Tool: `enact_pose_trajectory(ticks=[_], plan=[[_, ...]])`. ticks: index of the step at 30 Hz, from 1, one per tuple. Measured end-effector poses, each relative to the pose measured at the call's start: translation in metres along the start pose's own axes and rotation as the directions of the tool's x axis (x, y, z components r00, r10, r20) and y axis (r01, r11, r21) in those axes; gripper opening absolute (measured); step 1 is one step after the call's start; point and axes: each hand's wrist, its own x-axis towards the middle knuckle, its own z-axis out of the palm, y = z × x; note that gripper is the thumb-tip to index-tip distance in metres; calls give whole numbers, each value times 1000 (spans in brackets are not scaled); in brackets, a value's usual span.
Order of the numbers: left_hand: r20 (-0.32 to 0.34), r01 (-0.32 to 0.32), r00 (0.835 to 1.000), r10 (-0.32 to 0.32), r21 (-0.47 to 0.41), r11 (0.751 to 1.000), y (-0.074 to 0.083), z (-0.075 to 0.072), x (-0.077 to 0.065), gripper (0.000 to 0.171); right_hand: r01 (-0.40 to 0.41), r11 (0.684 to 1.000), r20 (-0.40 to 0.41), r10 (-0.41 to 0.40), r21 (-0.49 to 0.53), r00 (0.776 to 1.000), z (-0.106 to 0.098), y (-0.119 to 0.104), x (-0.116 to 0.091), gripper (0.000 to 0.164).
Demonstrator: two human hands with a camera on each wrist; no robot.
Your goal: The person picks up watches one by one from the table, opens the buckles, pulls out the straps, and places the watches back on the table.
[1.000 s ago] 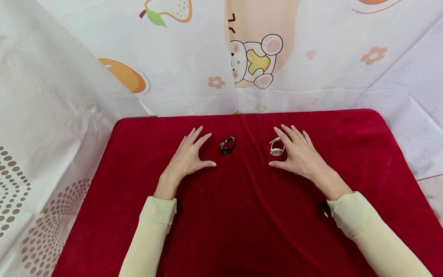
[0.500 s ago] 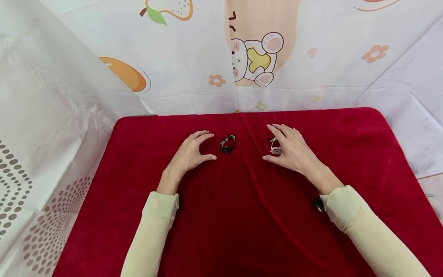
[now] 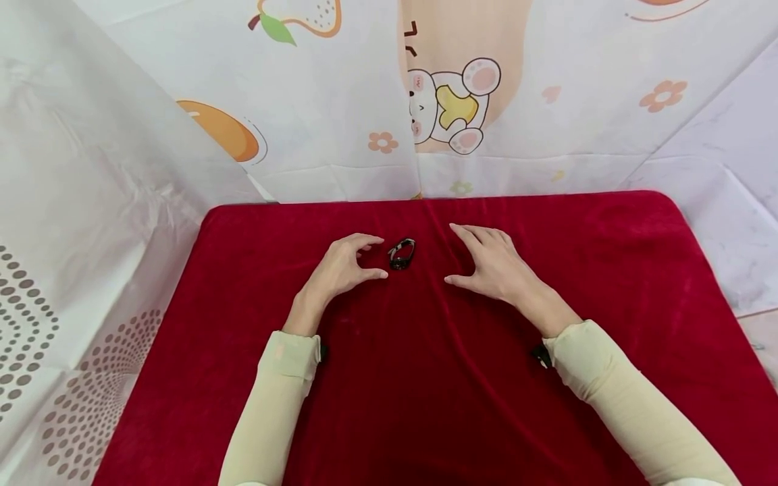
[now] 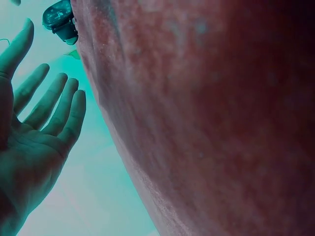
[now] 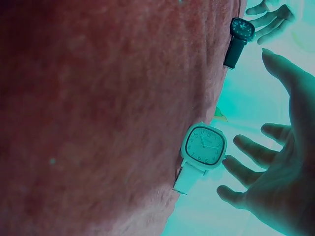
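Note:
A dark wristwatch (image 3: 399, 262) stands on the red cloth with its strap looped behind the dial. Just left of it is my left hand (image 3: 342, 268), thumb and fingers spread apart with nothing between them. The same dark watch (image 4: 59, 22) appears beyond the fingertips in the left wrist view. My right hand (image 3: 495, 266) hovers to the right, its fingers loosely bent and holding nothing. A pale wristwatch (image 5: 204, 146) with a rounded square dial shows beside those fingers in the right wrist view; whether a fingertip touches it I cannot tell. In the head view my right hand hides it.
Red velvet cloth (image 3: 419, 405) covers the table, with a wrinkle running down its middle. Behind the far edge hangs a white curtain (image 3: 334, 135) printed with fruit, flowers and a cartoon animal. Small black devices sit at both sleeve cuffs (image 3: 574, 358).
My right hand has moved left, covering the pale watch in the head view. My left hand has drawn its fingers in and shifted slightly right, nearer the dark watch. The dark watch stays put.

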Motion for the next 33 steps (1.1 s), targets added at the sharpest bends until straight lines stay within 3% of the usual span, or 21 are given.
enact_pose_trajectory(ticks=[7,15,28,33], plan=[[11,0,1000,0,4,1000,2,2,2,61,-21,997,14,20,76,1000,4,-4,4,95],[22,24,999,-24,-2,1000,2,5,5,58,-6,999,20,5,35,1000,9,-13,10,92],[53,44,998,-40,-71,997,-3,10,11,59,5,997,55,-10,83,998,19,-19,23,92],[53,45,998,-40,-94,995,-2,9,12,59,-14,987,92,0,158,996,20,-19,26,92]])
